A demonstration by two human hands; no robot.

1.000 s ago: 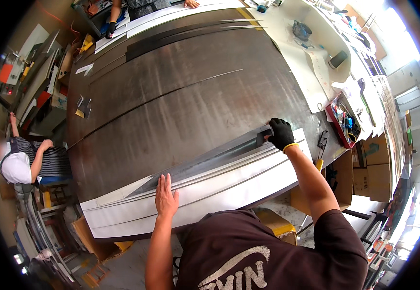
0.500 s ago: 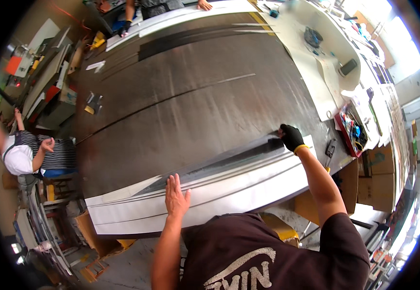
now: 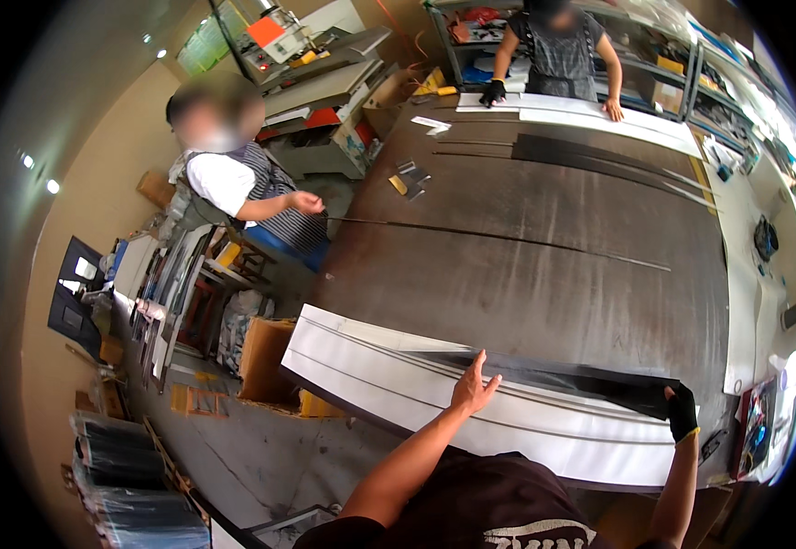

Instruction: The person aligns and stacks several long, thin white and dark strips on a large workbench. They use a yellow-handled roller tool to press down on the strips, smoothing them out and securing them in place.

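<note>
Along the near side of the large brown table [image 3: 508, 293] lies a long white sheet [image 3: 375, 377] with dark lines running lengthwise. A thin, glossy dark strip [image 3: 581, 375] lies along the sheet's far edge. My right hand [image 3: 682, 414], in a black glove with bare fingertips and a yellow cuff, is closed on the strip's right end. My bare left hand [image 3: 476, 388] is flat over the sheet near the strip's left part, fingers stretched out and thumb apart.
At the far edge a person [image 3: 558, 59] has both hands on white strips [image 3: 608, 125]. Another person [image 3: 270, 197] sits by the left edge, a hand near a long thin dark rod [image 3: 508, 240]. Dark strips [image 3: 581, 156] and small metal pieces [image 3: 409, 178] lie on the table; a cardboard box [image 3: 268, 357] stands left.
The view has swung left, so the table and both my hands appear farther right. My right hand still holds the dark strip's end. The seated person's hand now extends toward the rod.
</note>
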